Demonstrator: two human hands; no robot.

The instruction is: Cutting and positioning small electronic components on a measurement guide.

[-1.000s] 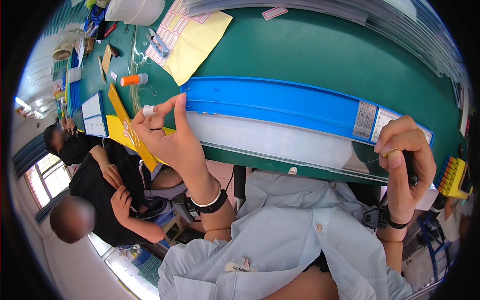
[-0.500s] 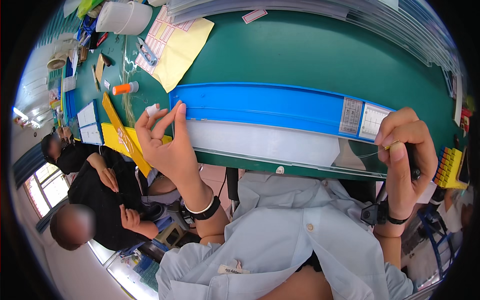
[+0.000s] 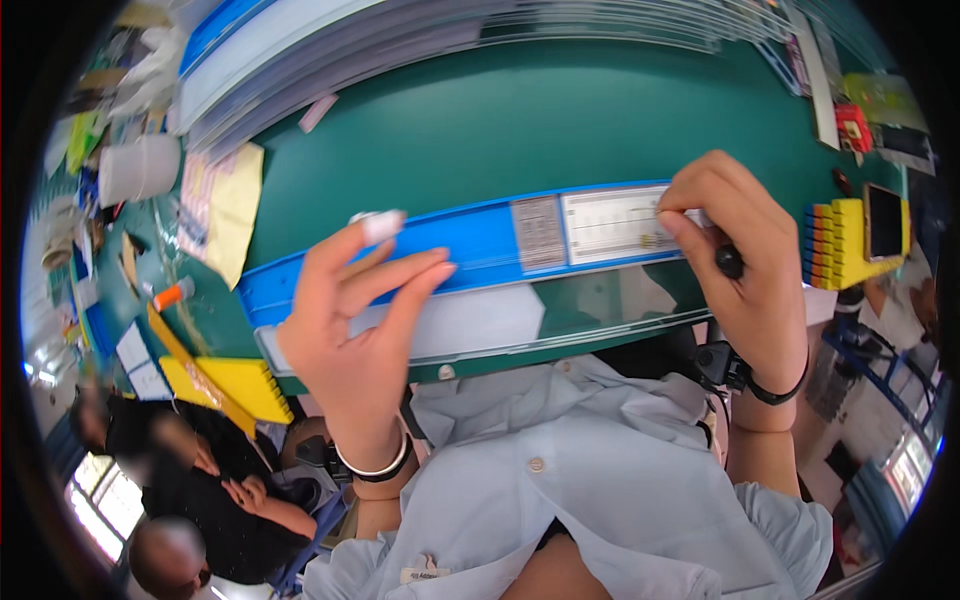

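Note:
A long blue tray lies slanting across the green table in front of me, with a grey printed panel and a white printed card at its right part. My left hand is over the tray's left half; its thumb and forefinger tips are pressed close together, and any small thing between them cannot be made out. A white cover wraps one of its fingertips. My right hand pinches at the card's right end. Against its palm sits a round black end of something held. A tiny yellowish piece shows on the card.
Stacked clear and grey panels line the table's back. At left are a yellow sheet, an orange-capped bottle, a white tub and a yellow pad. A yellow rack stands at right. Two people sit at lower left.
My view has shifted, so the tray appears further left. My hands are closer together; the right has come over the white card, the left over the tray. The thread seen at my right fingers no longer shows.

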